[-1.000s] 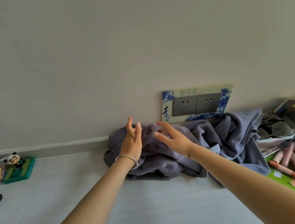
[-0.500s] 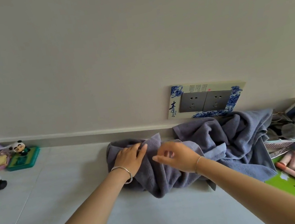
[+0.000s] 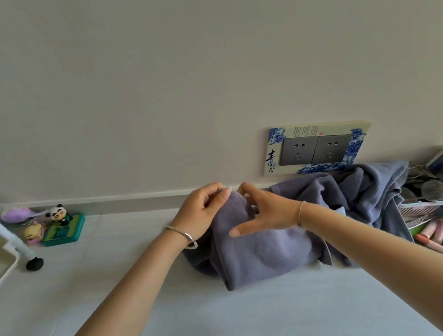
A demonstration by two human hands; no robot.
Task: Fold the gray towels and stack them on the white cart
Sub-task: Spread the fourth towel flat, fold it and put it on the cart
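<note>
A single view is given, taken from the person's head, low and close above the floor [image 3: 242,327]. It is aimed forward and slightly down at the wall socket [image 3: 318,147], which is seen right of centre, with both forearms reaching in from the bottom edge.

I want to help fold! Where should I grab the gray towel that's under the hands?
Probably pinch the gray towel by its raised top edge near the wall, from above, one hand per side. The left hand and right hand meet there; the rest lies bunched.
</note>
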